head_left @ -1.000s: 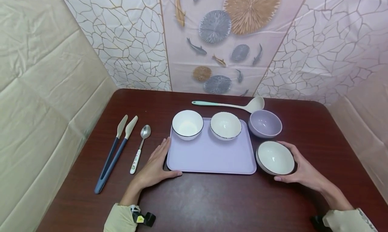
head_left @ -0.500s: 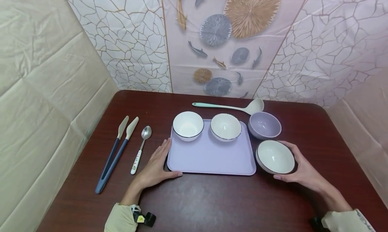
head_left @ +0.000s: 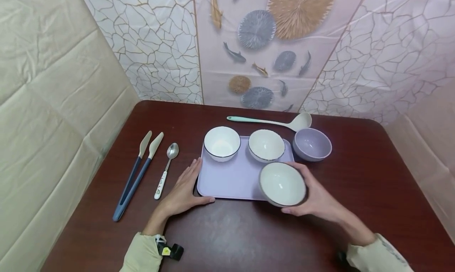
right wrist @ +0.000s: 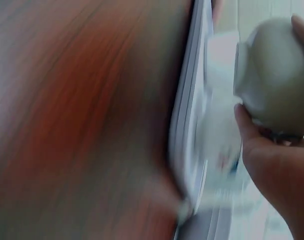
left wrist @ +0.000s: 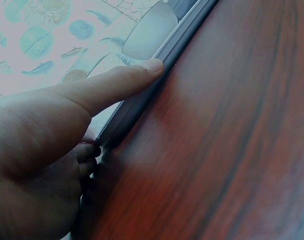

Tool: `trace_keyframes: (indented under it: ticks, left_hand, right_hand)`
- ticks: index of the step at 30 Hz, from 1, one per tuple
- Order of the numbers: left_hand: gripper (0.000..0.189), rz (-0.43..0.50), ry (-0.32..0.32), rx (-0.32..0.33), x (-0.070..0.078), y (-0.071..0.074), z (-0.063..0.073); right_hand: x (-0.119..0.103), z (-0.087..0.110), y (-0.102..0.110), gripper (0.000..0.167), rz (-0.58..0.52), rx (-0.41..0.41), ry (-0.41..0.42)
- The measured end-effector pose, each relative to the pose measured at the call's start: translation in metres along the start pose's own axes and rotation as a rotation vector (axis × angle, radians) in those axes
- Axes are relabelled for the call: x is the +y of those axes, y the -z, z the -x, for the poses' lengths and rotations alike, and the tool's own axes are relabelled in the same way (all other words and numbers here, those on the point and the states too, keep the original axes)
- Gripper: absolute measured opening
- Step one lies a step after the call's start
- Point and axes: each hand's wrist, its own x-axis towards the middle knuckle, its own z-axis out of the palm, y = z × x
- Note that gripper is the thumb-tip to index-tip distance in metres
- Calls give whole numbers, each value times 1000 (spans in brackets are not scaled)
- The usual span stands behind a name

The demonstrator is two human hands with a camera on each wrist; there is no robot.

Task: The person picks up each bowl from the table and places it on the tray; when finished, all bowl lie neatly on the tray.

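Observation:
My right hand [head_left: 311, 195] grips a white bowl [head_left: 282, 184] with a thin dark rim by its right side, thumb in front and fingers behind. The bowl hangs over the front right part of a lilac tray [head_left: 227, 181]; the right wrist view shows its underside [right wrist: 279, 75] raised above the tray edge. At the tray's left end, my left hand [head_left: 183, 191] lies with straight fingers along the side and the thumb at the front edge. On the tray's back half stand a dark-rimmed white bowl [head_left: 222, 143] and another white bowl [head_left: 266, 145] with a speckled rim.
A purple bowl [head_left: 312, 145] stands right of the tray. Behind it lies a ladle [head_left: 298, 122] with a mint handle. To the left are a teaspoon [head_left: 167, 169] and blue-handled tongs [head_left: 136, 177]. The dark wooden table [head_left: 227, 240] meets a patterned wall cloth at the back.
My right hand has lifted the white bowl from the table right of the tray and carried it left over the tray. My left hand keeps its place at the tray's left end.

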Motion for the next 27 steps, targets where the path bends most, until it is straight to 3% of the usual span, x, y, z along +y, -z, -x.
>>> trace_keyframes:
  ticks: [7, 14, 22, 27]
  left_hand:
    - [119, -9, -24, 8, -2, -2, -2]
    - [119, -8, -42, 20, -2, -2, -2]
    - [120, -8, -52, 32, -6, -1, -2]
    - [120, -6, -55, 33, -8, 1, 0]
  right_hand:
    - [-15, -47, -58, 111, -43, -33, -39]
    - [-38, -71, -92, 108, -47, -25, -49]
    - [-6, -86, -113, 115, 42, -16, -37]
    - [0, -90, -118, 117, 61, -16, -25]
